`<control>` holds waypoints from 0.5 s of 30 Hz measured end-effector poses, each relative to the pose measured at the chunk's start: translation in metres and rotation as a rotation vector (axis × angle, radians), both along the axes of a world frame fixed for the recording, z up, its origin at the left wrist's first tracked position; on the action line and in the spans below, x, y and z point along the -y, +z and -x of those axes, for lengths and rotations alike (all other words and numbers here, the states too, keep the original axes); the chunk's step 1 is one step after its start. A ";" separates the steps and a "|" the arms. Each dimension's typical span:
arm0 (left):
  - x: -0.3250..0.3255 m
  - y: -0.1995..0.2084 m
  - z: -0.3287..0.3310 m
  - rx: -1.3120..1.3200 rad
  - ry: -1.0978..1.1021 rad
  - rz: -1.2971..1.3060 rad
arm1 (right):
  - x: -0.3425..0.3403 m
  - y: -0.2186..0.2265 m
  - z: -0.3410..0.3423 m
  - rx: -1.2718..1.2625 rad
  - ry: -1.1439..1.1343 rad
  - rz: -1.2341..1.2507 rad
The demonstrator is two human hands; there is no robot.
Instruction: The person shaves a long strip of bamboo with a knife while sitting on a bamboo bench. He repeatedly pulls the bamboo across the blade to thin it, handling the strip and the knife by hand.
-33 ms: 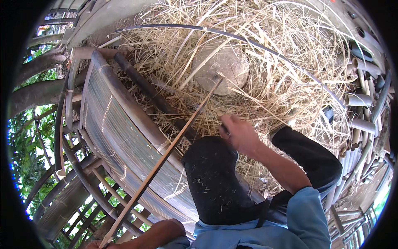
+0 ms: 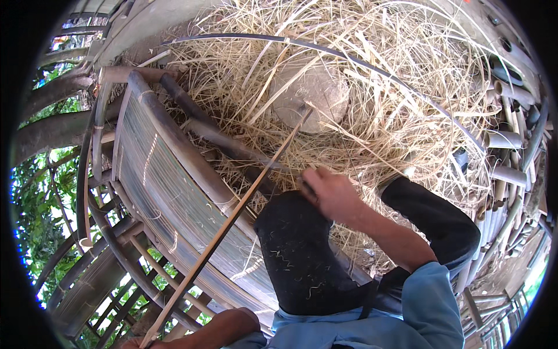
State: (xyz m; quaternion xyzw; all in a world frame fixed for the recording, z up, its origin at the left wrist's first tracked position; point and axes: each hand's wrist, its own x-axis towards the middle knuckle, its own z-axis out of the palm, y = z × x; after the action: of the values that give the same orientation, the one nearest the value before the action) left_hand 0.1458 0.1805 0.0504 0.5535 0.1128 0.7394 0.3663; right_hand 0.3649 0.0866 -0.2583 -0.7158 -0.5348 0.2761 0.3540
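A long bamboo strip [image 2: 224,228], pale on one side and dark on the other, runs diagonally from the lower left. Its far end meets the round, flat-topped block [image 2: 322,96]. My left hand [image 2: 135,342], cut off by the lower edge, is closed around the strip's near end. Above my bent knee, my right hand [image 2: 332,195] is closed on a dark-handled tool that looks like a knife. Its motion-blurred blade [image 2: 282,166] reaches left to the strip; whether it touches cannot be seen.
Pale shavings [image 2: 395,52] cover the ground around the block. A slatted bamboo bench [image 2: 174,174] stands at left. Across the far side arches a long dark strip [image 2: 349,57]. Cut bamboo tubes [image 2: 504,140] are stacked at right, and a bamboo railing [image 2: 116,244] lies beyond the bench.
My right hand has shifted slightly left, and the blurred blade now shows across the bamboo strip. My left hand and the strip look unmoved.
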 end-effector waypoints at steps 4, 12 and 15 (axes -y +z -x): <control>0.002 -0.002 -0.003 0.033 -0.076 -0.050 | -0.002 0.008 -0.005 0.031 0.078 -0.078; -0.003 -0.004 0.006 0.027 -0.056 -0.080 | -0.006 -0.034 -0.016 -0.029 0.033 0.038; -0.006 -0.002 0.010 0.003 -0.022 -0.061 | -0.007 -0.057 -0.022 -0.083 0.085 -0.013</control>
State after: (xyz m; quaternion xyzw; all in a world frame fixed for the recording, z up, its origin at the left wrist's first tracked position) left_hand 0.1356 0.1860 0.0486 0.5646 0.0835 0.7391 0.3577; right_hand 0.3867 0.0939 -0.3149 -0.6781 -0.5513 0.3169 0.3685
